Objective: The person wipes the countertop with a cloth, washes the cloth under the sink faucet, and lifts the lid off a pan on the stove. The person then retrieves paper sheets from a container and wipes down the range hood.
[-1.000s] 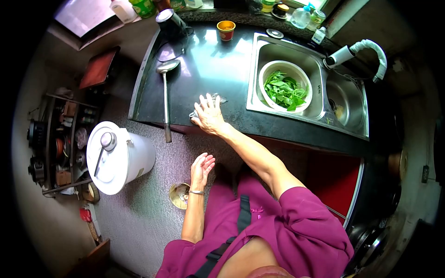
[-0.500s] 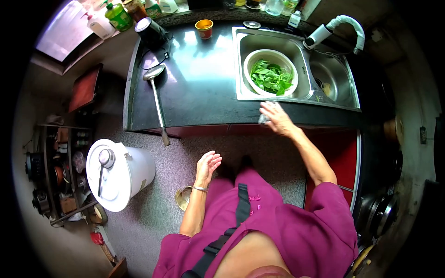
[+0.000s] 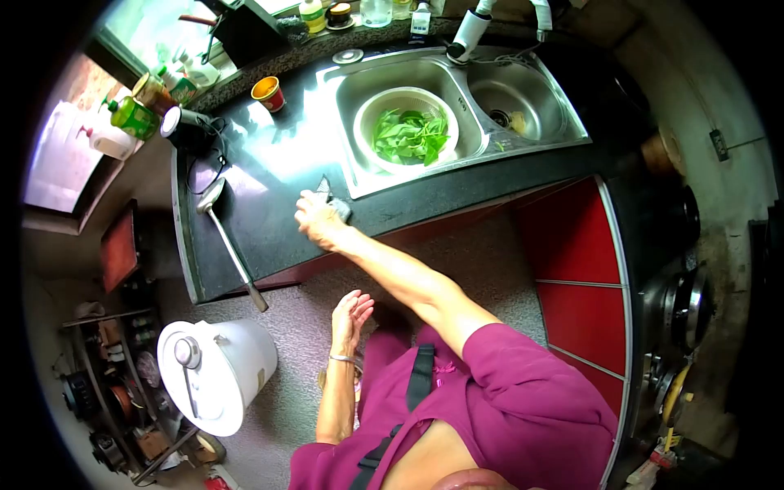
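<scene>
My right hand [image 3: 318, 220] is pressed on the dark countertop [image 3: 278, 200], left of the sink, with its fingers closed over a grey cloth [image 3: 340, 209]. Part of the cloth sticks out beside the fingers. In front of my body, below the counter's edge, my left hand [image 3: 351, 317] hangs with its fingers stretched out and nothing in it. Nearby in the left sink basin [image 3: 343, 94] stands a white colander [image 3: 366, 122] holding green leaves [image 3: 412, 137]. A long-handled ladle [image 3: 227, 237] lies on the counter to the left, its handle overhanging the front edge.
A red and yellow tub [image 3: 268, 94] and a black appliance with a cord [image 3: 189, 129] stand toward the back left. Bottles [image 3: 131, 118] line the windowsill. A lidded white bucket [image 3: 253, 359] stands on the floor at left. Beyond the right basin rises a faucet [image 3: 470, 34].
My right hand has moved left along the counter with the grey cloth, from in front of the sink to its left. My left hand stays low. The view has turned to the right.
</scene>
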Tool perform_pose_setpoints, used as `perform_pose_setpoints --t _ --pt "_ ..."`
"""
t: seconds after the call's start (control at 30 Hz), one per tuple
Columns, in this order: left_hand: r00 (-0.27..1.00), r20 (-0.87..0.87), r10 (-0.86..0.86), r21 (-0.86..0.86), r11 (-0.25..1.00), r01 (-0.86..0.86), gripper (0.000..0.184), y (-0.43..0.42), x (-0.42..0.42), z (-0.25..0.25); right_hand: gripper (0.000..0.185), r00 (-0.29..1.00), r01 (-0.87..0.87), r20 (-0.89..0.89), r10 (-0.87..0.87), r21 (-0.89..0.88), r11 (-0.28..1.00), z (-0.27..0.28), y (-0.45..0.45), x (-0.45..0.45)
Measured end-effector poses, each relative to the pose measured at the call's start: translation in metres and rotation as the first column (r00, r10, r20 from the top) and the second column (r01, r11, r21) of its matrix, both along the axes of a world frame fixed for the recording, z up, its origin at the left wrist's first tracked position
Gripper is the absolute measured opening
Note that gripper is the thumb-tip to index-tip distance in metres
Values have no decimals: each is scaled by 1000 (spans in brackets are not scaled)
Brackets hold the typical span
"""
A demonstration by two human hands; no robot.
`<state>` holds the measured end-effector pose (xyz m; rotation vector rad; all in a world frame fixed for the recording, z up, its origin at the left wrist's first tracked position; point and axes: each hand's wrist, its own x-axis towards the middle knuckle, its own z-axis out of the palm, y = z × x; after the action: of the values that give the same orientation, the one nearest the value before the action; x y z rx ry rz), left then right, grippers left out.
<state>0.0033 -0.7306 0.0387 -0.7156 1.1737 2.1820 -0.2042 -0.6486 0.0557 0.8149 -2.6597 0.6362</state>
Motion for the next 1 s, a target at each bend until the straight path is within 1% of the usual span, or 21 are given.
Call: perform_pose_setpoints --t 0.03,0.07,0.1,0.17,0.2,0.23,0.27,0.3,0.37,0.43,0.47,0.5,0.57,0.7,0.77,0.83,0.9,0.93,0.97,1.0 --pt "1000 -9 28 0 1000 -28 34 1 0 5 27 1000 -16 -27 13 -128 992 3 -6 6" --pt "999 -4 42 0 999 -42 37 3 1 10 29 998 -46 -43 38 -201 979 6 -6 7" --pt "999 -6 54 -12 998 -54 36 6 2 12 32 996 -82 -63 68 -264 961 4 -3 6" --pt "995 2 97 -41 994 -97 35 11 9 8 41 998 -28 -61 24 -60 998 8 22 9" --pt "994 2 112 -46 993 -112 35 16 13 4 44 998 -27 -55 30 44 999 6 36 11" --pt "991 30 132 -73 989 -130 34 21 18 0 43 994 -9 -105 14 41 999 4 48 14" --pt "987 58 149 -104 984 -143 34 25 23 -3 41 991 -44 -122 47 29 999 2 62 21" --pt "984 67 166 -97 983 -159 34 32 29 -3 39 987 -75 -143 76 15 997 6 78 29" --pt "979 93 181 -81 982 -173 35 51 35 -5 34 934 -323 -165 317 -15 946 1 120 39" --pt "980 103 170 -88 983 -161 35 75 37 -7 29 916 -392 -134 379 -83 916 2 174 48" --pt "981 109 163 -78 985 -155 34 89 36 -5 26 927 -367 -122 356 -88 926 4 205 50" --pt "981 115 155 -67 987 -148 34 105 33 -4 24 937 -341 -108 331 -91 936 7 239 53" --pt "982 120 149 -60 988 -142 32 135 26 1 21 964 -248 -114 242 -39 968 18 310 55" --pt "995 85 48 -17 999 -47 32 189 7 1 17 988 -132 -87 129 -33 991 30 447 68" --pt "997 70 34 -5 999 -34 31 213 -2 0 15 998 6 -56 -9 -56 998 37 505 80" --pt "998 57 6 -2 1000 -6 31 234 -8 4 14 978 200 -51 -203 -67 978 35 558 89" --pt "997 69 -27 -7 1000 27 30 251 -11 7 12 926 362 -70 -371 -113 925 33 609 91" --pt "996 71 -48 -5 999 48 30 258 -12 10 13 882 447 -65 -467 -199 872 20 641 89" --pt "995 67 -71 -12 997 72 30 263 -13 12 15 827 525 -54 -560 -284 802 9 668 86" --pt "993 63 -96 -20 995 98 30 269 -14 15 18 701 651 8 -713 -415 636 17 678 85"
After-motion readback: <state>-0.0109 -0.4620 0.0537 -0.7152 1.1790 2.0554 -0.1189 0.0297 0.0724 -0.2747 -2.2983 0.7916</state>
